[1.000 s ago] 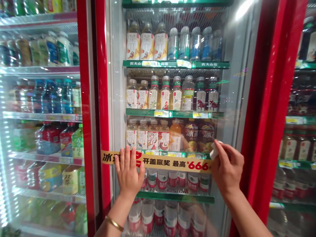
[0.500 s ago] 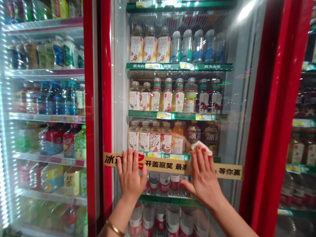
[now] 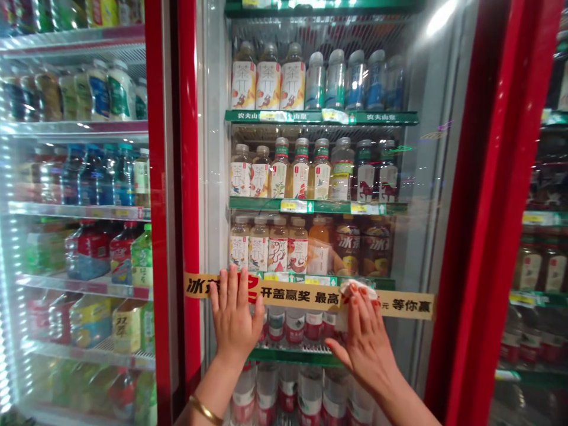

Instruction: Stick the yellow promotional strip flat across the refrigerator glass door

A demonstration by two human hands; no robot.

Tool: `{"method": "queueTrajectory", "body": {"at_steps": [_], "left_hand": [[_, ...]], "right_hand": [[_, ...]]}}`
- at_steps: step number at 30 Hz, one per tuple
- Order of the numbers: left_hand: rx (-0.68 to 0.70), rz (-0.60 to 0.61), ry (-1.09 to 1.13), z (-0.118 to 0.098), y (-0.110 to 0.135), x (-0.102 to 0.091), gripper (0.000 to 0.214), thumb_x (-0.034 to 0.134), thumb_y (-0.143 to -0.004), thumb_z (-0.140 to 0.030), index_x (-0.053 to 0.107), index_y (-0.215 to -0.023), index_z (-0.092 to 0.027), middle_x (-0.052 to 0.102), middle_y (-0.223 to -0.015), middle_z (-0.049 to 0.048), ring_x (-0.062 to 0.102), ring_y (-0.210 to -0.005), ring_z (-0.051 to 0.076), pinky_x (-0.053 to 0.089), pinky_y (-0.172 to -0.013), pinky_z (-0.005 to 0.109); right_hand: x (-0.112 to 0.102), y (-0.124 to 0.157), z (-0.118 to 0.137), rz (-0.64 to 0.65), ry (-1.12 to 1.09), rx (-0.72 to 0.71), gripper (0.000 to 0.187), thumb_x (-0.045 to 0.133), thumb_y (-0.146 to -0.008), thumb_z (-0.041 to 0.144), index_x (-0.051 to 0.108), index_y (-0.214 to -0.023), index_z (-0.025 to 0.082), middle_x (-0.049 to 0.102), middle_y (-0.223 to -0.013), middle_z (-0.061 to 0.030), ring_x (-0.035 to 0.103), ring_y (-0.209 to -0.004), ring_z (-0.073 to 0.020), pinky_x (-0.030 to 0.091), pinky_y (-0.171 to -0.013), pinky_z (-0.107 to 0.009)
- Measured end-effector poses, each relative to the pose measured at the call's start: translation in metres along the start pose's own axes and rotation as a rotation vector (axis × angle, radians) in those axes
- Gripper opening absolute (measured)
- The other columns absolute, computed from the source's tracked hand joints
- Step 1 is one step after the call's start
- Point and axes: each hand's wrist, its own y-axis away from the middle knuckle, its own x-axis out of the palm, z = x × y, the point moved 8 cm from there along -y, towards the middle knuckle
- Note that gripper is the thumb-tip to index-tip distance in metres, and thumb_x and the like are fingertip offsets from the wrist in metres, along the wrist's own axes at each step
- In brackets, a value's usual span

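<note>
A long yellow banner sticker (image 3: 302,294) with dark and red print runs across the glass door (image 3: 417,195) of a red-framed drinks fridge. My left hand (image 3: 234,316) lies flat and open on the sticker's left part, fingers spread; a gold bangle (image 3: 205,408) is on that wrist. My right hand (image 3: 364,337) presses flat against the sticker near its middle, with a small white cloth or wad (image 3: 357,287) under the fingertips. The sticker's right end (image 3: 410,306) shows past my right hand.
Behind the glass stand several green shelves (image 3: 319,116) of tea and water bottles. A second fridge (image 3: 75,207) with more drinks is at the left, a third (image 3: 541,236) at the right. Red door frames (image 3: 488,201) flank the glass.
My right hand left the sticker's right end, moved left to its middle and slid down over it with the white cloth. The sticker's right end now shows. My left hand has stayed put.
</note>
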Motion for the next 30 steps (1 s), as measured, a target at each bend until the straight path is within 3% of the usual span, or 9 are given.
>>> {"method": "queueTrajectory", "body": {"at_steps": [3,6,10,13,15,18,20,26,30], "left_hand": [[0.004,-0.008,0.000,-0.001,-0.001,0.000,0.082,0.056,-0.104,-0.030,0.016,-0.175,-0.020,0.017,-0.183,0.0098,0.012,-0.172,0.027,0.007,-0.142,0.052],[-0.006,-0.017,-0.003,-0.001,-0.001,0.000,0.082,0.056,-0.104,-0.030,0.016,-0.175,-0.021,0.017,-0.183,0.0087,0.012,-0.172,0.026,0.007,-0.142,0.052],[0.006,-0.023,-0.005,-0.002,0.000,-0.002,0.081,0.057,-0.104,-0.029,0.018,-0.175,-0.020,0.018,-0.183,0.0099,0.012,-0.172,0.026,0.008,-0.142,0.051],[0.008,-0.022,-0.011,-0.001,0.000,-0.002,0.081,0.058,-0.104,-0.029,0.019,-0.175,-0.019,0.019,-0.183,0.0105,0.013,-0.172,0.026,0.009,-0.142,0.051],[0.005,-0.018,-0.012,-0.001,0.000,-0.001,0.082,0.058,-0.104,-0.029,0.018,-0.175,-0.020,0.020,-0.182,0.0105,0.013,-0.172,0.027,0.009,-0.142,0.052],[0.004,-0.020,-0.004,0.000,0.000,0.000,0.083,0.058,-0.104,-0.029,0.017,-0.175,-0.021,0.020,-0.182,0.0106,0.013,-0.172,0.027,0.010,-0.141,0.053],[0.003,-0.019,-0.002,0.001,0.001,-0.001,0.083,0.059,-0.103,-0.028,0.017,-0.175,-0.021,0.020,-0.182,0.0110,0.013,-0.172,0.026,0.009,-0.141,0.052],[0.022,-0.025,-0.008,-0.001,0.000,-0.003,0.083,0.060,-0.103,-0.027,0.019,-0.174,-0.019,0.019,-0.182,0.0118,0.011,-0.172,0.025,0.008,-0.142,0.051],[0.024,-0.032,-0.020,-0.004,-0.002,-0.003,0.082,0.059,-0.103,-0.027,0.018,-0.174,-0.018,0.018,-0.183,0.0114,0.011,-0.172,0.026,0.007,-0.142,0.050]], "right_hand": [[-0.010,0.010,-0.044,-0.079,-0.007,0.226,0.093,0.046,-0.107,0.058,0.003,-0.175,0.010,0.015,-0.182,-0.0201,0.020,-0.168,-0.0356,0.032,-0.134,-0.063],[-0.018,-0.010,-0.085,-0.103,0.008,0.504,0.090,0.033,-0.109,0.062,-0.001,-0.175,0.011,-0.006,-0.183,-0.0212,0.004,-0.170,-0.0418,0.027,-0.132,-0.074],[-0.010,-0.036,-0.039,-0.012,0.085,0.251,0.097,0.035,-0.108,0.063,-0.003,-0.173,0.003,-0.006,-0.183,-0.0219,-0.002,-0.171,-0.0391,0.017,-0.136,-0.068],[-0.007,-0.019,-0.005,0.016,0.139,-0.024,0.098,0.036,-0.107,0.067,0.007,-0.172,-0.001,0.000,-0.183,-0.0209,0.002,-0.171,-0.0355,0.013,-0.139,-0.055],[-0.011,-0.010,-0.022,0.013,0.161,0.030,0.096,0.035,-0.108,0.064,0.007,-0.172,-0.001,-0.001,-0.183,-0.0214,0.000,-0.171,-0.0351,0.012,-0.139,-0.056],[-0.018,-0.018,-0.069,0.019,0.160,0.313,0.094,0.035,-0.109,0.059,-0.003,-0.172,0.001,-0.008,-0.182,-0.0231,-0.004,-0.171,-0.0387,0.018,-0.135,-0.067],[-0.019,-0.031,-0.074,0.021,0.159,0.366,0.096,0.037,-0.108,0.060,-0.005,-0.173,0.004,-0.012,-0.182,-0.0222,-0.006,-0.170,-0.0410,0.021,-0.133,-0.071],[-0.010,-0.012,-0.018,0.060,0.169,-0.066,0.101,0.041,-0.105,0.070,0.006,-0.173,0.004,0.000,-0.184,-0.0177,0.003,-0.172,-0.0343,0.016,-0.139,-0.056],[-0.019,-0.011,-0.081,0.032,0.168,0.287,0.093,0.038,-0.108,0.058,-0.002,-0.173,0.006,-0.005,-0.183,-0.0206,-0.003,-0.171,-0.0377,0.018,-0.135,-0.069]]}}
